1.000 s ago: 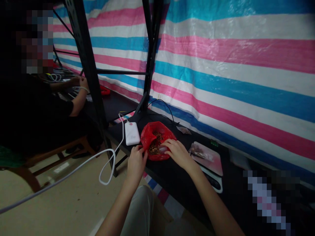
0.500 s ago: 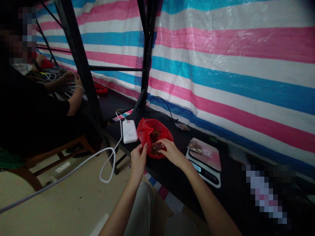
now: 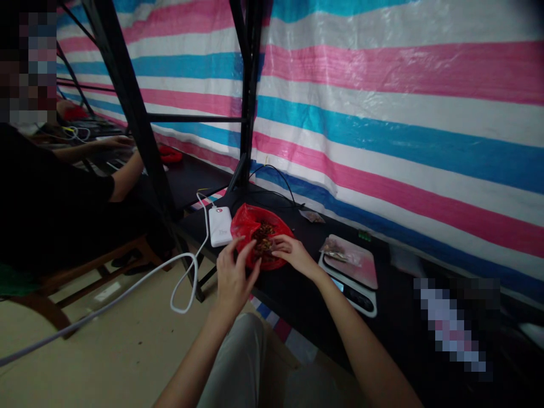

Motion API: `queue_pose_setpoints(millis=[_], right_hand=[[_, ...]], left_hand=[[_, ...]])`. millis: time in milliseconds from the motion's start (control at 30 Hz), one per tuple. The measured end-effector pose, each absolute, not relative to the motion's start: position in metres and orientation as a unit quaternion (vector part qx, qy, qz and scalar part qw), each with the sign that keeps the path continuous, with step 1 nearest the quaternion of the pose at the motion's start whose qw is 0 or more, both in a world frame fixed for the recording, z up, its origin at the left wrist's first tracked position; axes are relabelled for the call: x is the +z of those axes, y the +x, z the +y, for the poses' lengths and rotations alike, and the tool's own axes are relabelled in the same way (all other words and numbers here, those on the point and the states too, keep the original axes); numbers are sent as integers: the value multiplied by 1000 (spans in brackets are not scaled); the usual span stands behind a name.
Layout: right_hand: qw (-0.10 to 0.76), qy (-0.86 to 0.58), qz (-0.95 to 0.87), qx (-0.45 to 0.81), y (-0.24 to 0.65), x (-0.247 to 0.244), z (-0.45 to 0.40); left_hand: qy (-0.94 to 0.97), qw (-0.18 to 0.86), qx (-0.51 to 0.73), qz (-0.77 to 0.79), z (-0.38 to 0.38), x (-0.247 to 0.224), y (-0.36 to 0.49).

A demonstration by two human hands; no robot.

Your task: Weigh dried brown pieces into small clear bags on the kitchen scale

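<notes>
Red plastic bag (image 3: pixel 243 218) sits on the dark tabletop (image 3: pixel 293 294) between both hands, its mouth gaping upward, and through the head view I see a heap of small brown pieces (image 3: pixel 264 231) inside. I judge the film thin, limp and slightly slippery, so it should fold under any sideways push; the load looks light, dry and loose, likely to spill if the wall is tipped. I would pinch the gathered rim on the near left side, lightly, and leave the bottom resting where it is. My left hand (image 3: pixel 232 277) is at that near left edge, back of the hand toward me, its grip fairly wide with thumb and fingers apart; whether a fingertip presses the film I cannot tell. My right hand (image 3: pixel 293 254) reaches over the right rim, wrist bent leftward, fingers curled down onto the pieces; its grip looks narrow, but I cannot make out whether anything is pinched in it. Both forearms slant inward from the lower edge of view. A white power bank (image 3: pixel 220 226) lies just left of the bag, and a scale (image 3: pixel 365 269) bearing a clear packet (image 3: pixel 340 249) stands to the right.
</notes>
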State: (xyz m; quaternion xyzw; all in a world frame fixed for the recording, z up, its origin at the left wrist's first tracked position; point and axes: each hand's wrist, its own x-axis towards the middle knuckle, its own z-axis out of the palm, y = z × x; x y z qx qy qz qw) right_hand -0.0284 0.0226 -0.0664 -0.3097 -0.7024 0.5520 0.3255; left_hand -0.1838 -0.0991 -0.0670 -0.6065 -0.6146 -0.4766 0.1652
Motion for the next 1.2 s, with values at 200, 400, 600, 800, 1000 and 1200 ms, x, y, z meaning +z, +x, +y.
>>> queue_pose_setpoints(millis=[200,400,600,800,1000,1200], right_hand=[[398,-288,-655,574,-16,-49,26],[505,-288,-590,560,15,-22,24],[587,-359,-544,480,101,-16,24],[672,-391,-480,407,186,-28,19],[694,-404,-454,387,193,-35,19],[643,-398,-502,419,179,-40,19]], left_hand=[[-800,125,-223,-543,-96,-55,-194],[-817,79,-212,-530,-82,-39,-195],[-784,-39,-343,-516,-69,-24,-190],[-699,-66,-454,-549,-44,-4,-180],[-723,16,-355,-592,-29,19,-168],[-820,27,-184,-541,-42,6,-155]])
